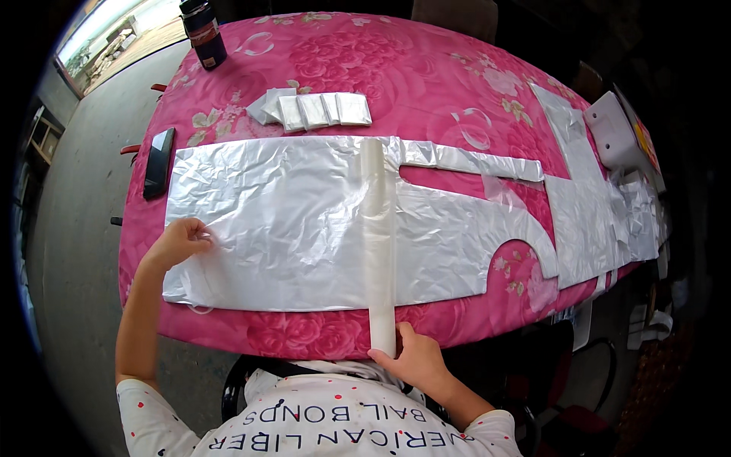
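A large silvery-white, thin plastic apron (274, 221) lies flat and wrinkled across the table, with curved cut-outs toward its right end. Its left part is under my left hand (180, 241), whose fingers are closed in a pinch on the film near the left edge. Across the apron's middle, from far to near, lies a long, pale, translucent flat strip (379, 251). My right hand (415, 358) grips the strip's near end at the table's front edge, thumb to the left. Beyond the apron sits a row of small folded plastic packets (324, 111).
A pink floral tablecloth (343, 61) covers the table. A dark bottle (203, 34) stands at the far left, and a phone (158, 163) lies near the left edge. More plastic sheets (582, 221) and a white box (611, 131) are at the right.
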Demonstrator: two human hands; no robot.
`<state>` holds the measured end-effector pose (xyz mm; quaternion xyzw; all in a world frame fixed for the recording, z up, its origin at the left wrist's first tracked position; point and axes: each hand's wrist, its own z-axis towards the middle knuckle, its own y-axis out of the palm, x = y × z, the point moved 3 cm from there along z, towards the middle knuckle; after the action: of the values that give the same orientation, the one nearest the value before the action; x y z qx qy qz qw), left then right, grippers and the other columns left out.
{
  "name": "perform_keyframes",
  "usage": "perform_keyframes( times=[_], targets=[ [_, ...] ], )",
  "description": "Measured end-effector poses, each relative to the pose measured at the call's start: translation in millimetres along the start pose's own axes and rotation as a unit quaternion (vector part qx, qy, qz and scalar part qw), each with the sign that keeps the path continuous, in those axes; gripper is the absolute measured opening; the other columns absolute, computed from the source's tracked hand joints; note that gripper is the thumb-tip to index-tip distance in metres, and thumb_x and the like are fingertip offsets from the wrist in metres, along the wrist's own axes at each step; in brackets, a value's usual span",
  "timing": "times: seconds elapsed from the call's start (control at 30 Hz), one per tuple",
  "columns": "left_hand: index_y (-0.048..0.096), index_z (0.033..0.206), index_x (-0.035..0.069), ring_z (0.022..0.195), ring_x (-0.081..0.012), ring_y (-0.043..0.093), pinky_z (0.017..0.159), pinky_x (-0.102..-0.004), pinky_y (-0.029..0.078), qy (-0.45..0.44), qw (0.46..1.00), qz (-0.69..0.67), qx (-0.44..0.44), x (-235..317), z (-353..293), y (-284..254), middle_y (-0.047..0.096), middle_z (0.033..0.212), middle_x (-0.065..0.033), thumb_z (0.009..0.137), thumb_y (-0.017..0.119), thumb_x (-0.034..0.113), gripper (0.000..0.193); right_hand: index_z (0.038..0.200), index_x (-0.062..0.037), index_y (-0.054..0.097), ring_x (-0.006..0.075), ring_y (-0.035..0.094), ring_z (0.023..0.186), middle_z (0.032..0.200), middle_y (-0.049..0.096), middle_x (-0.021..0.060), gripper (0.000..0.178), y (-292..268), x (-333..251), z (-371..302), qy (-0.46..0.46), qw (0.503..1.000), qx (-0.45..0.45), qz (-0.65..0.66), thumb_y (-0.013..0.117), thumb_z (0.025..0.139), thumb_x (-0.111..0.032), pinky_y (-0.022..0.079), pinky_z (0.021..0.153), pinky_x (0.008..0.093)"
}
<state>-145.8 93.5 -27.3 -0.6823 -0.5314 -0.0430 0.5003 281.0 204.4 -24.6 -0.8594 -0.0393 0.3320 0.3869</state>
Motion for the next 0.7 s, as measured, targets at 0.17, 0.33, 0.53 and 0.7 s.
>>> perform_keyframes(
  times=[0.17,0.33,0.53,0.7],
  targets=[
    [0.055,0.109,-0.003,0.108,-0.0308,0.051,0.09,-0.0364,0.044,0.208,0.868,0.382,0.239,84,-18,19,0.054,0.118,-0.0158,0.074,0.065,0.003,0.037,0.097,0.0029,0.054,0.0359,0.063,0.07,0.075,0.063,0.0206,0.051,-2,2,-2,0.041,0.998,0.008,0.049,0.066,0.072,-0.041,0.05,0.065,0.0422],
    [0.045,0.124,-0.002,0.12,-0.0338,0.043,0.098,-0.0387,0.038,0.448,0.874,0.089,0.165,161,-8,126,0.045,0.131,-0.0171,0.08,0.06,0.005,0.047,0.094,0.0035,0.055,0.0371,0.063,0.071,0.076,0.063,0.022,0.049,-1,10,-5,0.049,0.997,0.006,0.062,0.065,0.072,-0.04,0.05,0.067,0.0426],
    [0.032,0.133,-0.006,0.129,-0.0362,0.032,0.106,-0.0413,0.029,0.423,0.897,-0.002,0.125,181,8,201,0.032,0.139,-0.0226,0.084,0.048,0.005,0.053,0.09,0.0025,0.057,0.0374,0.063,0.072,0.073,0.063,0.0226,0.047,1,19,-10,0.051,0.997,0.007,0.066,0.064,0.072,-0.04,0.05,0.067,0.043],
    [0.03,0.134,-0.009,0.132,-0.0377,0.027,0.109,-0.0431,0.023,0.409,0.895,0.101,0.146,179,15,212,0.03,0.141,-0.0246,0.085,0.043,0.007,0.054,0.082,0.0033,0.062,0.0357,0.063,0.071,0.074,0.064,0.0205,0.052,-9,18,-5,0.067,0.992,-0.071,0.079,0.063,0.075,-0.048,0.05,0.067,0.0415]
  ],
)
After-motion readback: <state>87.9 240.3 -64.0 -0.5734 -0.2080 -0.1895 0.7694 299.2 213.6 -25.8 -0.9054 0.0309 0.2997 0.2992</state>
